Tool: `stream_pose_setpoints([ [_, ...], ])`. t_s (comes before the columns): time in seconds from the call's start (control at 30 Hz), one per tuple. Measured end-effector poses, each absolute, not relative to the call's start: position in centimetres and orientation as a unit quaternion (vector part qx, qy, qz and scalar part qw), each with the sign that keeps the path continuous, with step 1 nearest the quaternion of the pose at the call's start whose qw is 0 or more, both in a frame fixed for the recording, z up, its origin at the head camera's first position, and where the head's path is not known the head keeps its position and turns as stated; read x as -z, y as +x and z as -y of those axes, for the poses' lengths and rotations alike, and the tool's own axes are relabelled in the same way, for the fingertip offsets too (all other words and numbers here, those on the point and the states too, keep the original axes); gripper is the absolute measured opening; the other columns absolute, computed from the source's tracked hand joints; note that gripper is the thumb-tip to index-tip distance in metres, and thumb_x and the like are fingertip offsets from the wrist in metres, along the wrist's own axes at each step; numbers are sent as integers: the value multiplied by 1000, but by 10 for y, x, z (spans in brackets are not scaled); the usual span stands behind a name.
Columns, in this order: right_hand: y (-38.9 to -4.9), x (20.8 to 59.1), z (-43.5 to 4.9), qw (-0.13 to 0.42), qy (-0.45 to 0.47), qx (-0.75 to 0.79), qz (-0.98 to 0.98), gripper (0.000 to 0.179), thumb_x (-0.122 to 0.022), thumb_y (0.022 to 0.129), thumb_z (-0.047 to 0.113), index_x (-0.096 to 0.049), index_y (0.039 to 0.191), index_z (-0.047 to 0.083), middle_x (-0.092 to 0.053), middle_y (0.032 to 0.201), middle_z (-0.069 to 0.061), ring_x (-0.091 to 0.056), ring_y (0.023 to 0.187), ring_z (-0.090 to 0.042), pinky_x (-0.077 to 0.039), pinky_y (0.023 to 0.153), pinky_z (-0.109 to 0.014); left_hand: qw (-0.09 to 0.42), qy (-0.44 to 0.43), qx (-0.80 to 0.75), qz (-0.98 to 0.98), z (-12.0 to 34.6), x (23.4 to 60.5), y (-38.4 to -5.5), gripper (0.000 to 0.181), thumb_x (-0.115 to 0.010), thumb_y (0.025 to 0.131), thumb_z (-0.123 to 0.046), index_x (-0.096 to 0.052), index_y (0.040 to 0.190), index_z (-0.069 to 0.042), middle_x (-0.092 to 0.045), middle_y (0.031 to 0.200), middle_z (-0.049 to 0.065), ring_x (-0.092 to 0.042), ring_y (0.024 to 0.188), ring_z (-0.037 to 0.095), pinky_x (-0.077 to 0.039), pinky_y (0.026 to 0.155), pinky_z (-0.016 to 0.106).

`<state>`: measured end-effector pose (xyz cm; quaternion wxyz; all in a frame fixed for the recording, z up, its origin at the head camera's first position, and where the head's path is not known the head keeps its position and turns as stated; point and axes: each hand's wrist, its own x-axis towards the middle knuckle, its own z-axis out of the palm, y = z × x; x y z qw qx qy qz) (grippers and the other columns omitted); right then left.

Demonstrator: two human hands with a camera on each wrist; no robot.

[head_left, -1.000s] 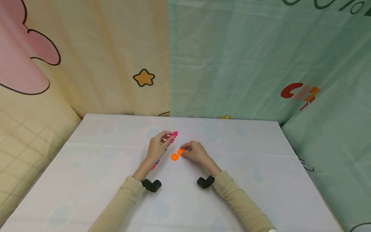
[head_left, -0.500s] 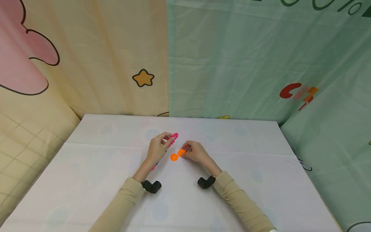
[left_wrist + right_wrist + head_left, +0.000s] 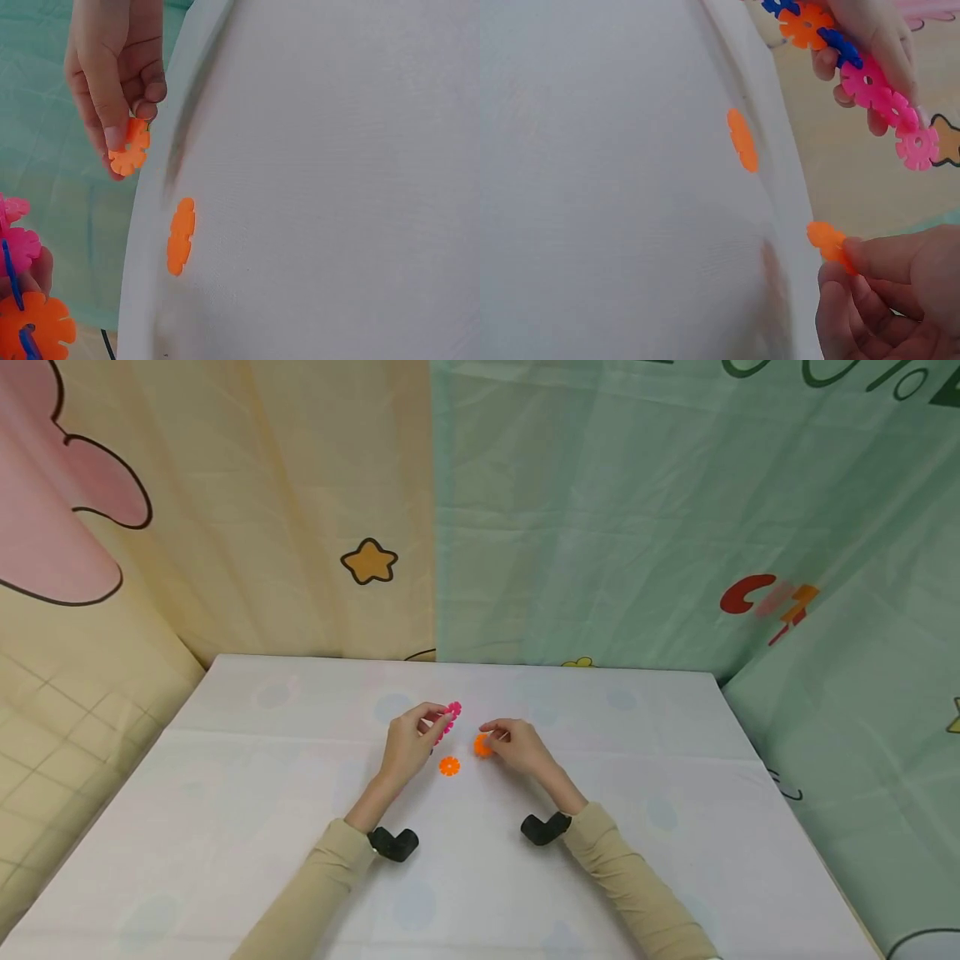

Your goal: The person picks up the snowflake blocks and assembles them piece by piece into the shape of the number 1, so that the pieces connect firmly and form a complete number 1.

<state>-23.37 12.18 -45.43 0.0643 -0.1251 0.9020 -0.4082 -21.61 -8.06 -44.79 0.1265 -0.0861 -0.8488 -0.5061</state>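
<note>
My left hand (image 3: 407, 739) holds a chain of interlocked notched flower discs. The right wrist view shows its pink discs (image 3: 868, 81), blue discs (image 3: 841, 48) and an orange disc (image 3: 805, 27); a pink disc (image 3: 454, 709) tips the far end, past my left fingertips. Between thumb and fingers my right hand (image 3: 519, 748) pinches a separate orange flower disc (image 3: 829, 244), raised above the table and apart from the chain. Another orange flower disc (image 3: 449, 766) lies flat on the table between both hands. In the head view, my left hand and forearm hide most of the chain.
A white cloth with faint spots covers the table (image 3: 652, 877). Behind its far edge hang a yellow curtain (image 3: 300, 460) and a green curtain (image 3: 570, 510). A black wrist camera (image 3: 393, 844) sits at the left wrist, another black wrist camera (image 3: 545, 829) at the right.
My right hand has moved slightly right and away, carrying its orange disc from beside the one on the table. My left hand stays nearly in place with the chain.
</note>
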Motion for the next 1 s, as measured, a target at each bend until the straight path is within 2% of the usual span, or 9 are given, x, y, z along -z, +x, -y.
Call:
stream_pose_setpoints([
  [0.13,-236,452,-124,24,-106,423,-899,18,-62,93,12,-72,107,8,-71,92,-6,-56,71,-13,-46,59,-20,123,-87,513,845,80,447,-215,22,-65,92,-27,-69,107,-11,-68,91,6,-52,58,16,-46,50,20],
  [0.23,-237,448,-124,-5,-91,454,-886,17,-63,92,13,-72,104,7,-71,88,-8,-60,69,-15,-48,60,-20,125,-90,514,844,79,447,-215,23,-64,93,-28,-69,106,-11,-68,91,5,-52,59,17,-46,50,20],
  [0.4,-236,438,-125,-19,-82,498,-863,18,-62,90,12,-70,105,5,-64,76,-10,-64,68,-31,-48,58,-22,131,-94,512,844,77,446,-215,22,-65,92,-28,-68,104,-10,-67,90,5,-51,57,17,-45,49,20],
  [0.53,-236,434,-125,-22,-78,514,-854,19,-62,91,14,-69,106,5,-60,72,-9,-64,68,-34,-49,57,-22,137,-100,509,844,76,445,-215,21,-66,91,-26,-68,104,-9,-67,89,7,-50,57,16,-44,49,20],
  [0.77,-234,429,-122,-34,-83,545,-834,21,-62,93,15,-67,110,5,-65,85,-27,-63,72,-42,-50,59,-20,139,-110,504,845,74,446,-215,23,-69,89,-26,-69,106,-10,-68,87,7,-50,56,14,-44,48,19],
  [1.0,-234,421,-118,-64,-89,557,-823,22,-64,92,16,-67,111,4,-68,85,-23,-63,74,-44,-50,59,-18,151,-132,492,847,71,444,-215,23,-68,90,-25,-71,106,-9,-69,88,7,-50,54,13,-43,46,20],
])
